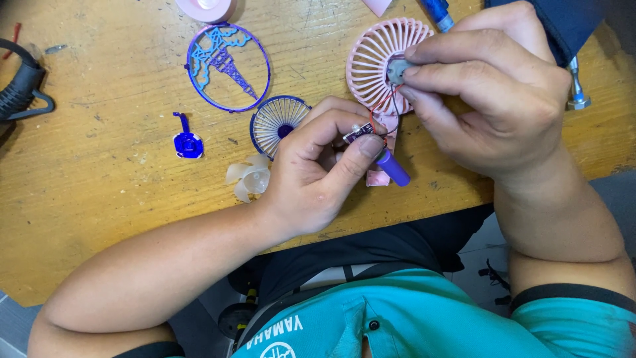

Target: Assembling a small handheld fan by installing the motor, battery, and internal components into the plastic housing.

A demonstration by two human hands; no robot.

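Note:
My left hand (pixel 317 169) pinches a small circuit board (pixel 358 132) with thin red and black wires, next to a purple cylindrical battery (pixel 393 168). My right hand (pixel 493 93) grips a small grey motor (pixel 396 69) at the hub of a pink fan grille (pixel 377 58). The wires run from the board up to the motor. Part of a pink handle piece (pixel 380 178) lies under the battery, mostly hidden by my fingers.
On the wooden table (pixel 99 192) lie a blue ring with a tower ornament (pixel 227 66), a small blue round grille (pixel 273 122), a blue base piece (pixel 187 143), a clear fan blade (pixel 249 179), a pink tape roll (pixel 207 8), a black tool (pixel 20 86) and a metal tool (pixel 578 93).

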